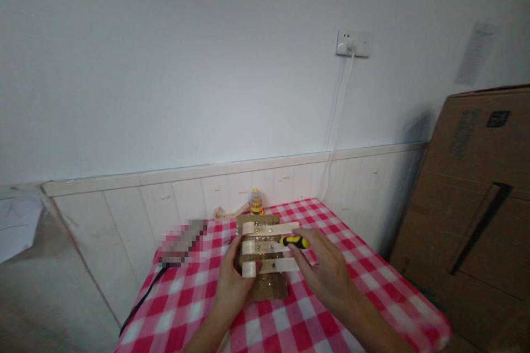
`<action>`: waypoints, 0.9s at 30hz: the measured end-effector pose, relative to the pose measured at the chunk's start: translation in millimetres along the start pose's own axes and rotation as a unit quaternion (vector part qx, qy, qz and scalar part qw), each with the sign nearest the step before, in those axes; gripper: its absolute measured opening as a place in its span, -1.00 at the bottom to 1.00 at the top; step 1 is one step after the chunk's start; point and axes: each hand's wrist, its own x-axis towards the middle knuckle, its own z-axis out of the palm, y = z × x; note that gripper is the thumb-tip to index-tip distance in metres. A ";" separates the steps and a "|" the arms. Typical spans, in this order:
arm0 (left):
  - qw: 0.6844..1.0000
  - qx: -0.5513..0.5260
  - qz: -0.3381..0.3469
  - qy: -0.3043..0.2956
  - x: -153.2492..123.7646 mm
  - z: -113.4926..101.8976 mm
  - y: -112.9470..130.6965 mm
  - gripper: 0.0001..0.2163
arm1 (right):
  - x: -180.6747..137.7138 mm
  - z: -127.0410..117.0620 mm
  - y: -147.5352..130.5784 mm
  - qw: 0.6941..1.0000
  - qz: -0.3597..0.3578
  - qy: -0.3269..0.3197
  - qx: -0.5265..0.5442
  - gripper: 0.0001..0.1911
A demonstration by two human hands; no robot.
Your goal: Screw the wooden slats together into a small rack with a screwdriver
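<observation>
L hand [233, 282]: grip pinches end of nearest wooden slat [273, 266].
R hand [327, 271]: grip wraps screwdriver [295, 241], tip over board [269, 288].
Board pos: mid surface [372, 281].
Risk: tip could skid off, prob. if slat shifts under L hand.

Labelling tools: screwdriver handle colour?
Yellow and black: screwdriver handle in the right hand, head view.

dark print on cardboard box [476, 138] too blurred to read, wall notice [476, 52] illegible
</observation>
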 end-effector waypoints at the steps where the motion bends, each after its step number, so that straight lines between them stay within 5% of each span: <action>1: 1.000 -0.012 -0.016 0.002 0.6 -0.5 4.1 -0.26 | -0.4 -5.6 1.4 0.999 0.034 0.037 -0.008 -0.82; 6: 0.974 -0.143 -0.177 0.020 5.4 -4.5 24.4 -0.33 | -13.0 -26.5 26.0 0.947 0.234 0.221 0.000 -0.68; 9: 0.935 -0.259 -0.241 -0.011 7.6 -5.8 29.9 -0.44 | -32.4 -21.3 45.2 0.946 0.279 0.167 -0.004 -0.71; 13: 0.902 -0.324 -0.284 -0.031 8.2 -7.2 33.7 -0.59 | -62.5 0.0 60.1 0.968 0.245 0.051 -0.019 -0.84; 19: 0.901 -0.327 -0.284 0.000 9.3 -7.5 42.4 -0.68 | -81.8 18.3 65.8 0.983 0.166 -0.063 -0.050 -0.88; 27: 0.890 -0.331 -0.313 0.011 9.9 -7.0 50.0 -0.70 | -86.5 22.5 68.4 0.979 0.143 -0.125 -0.070 -0.81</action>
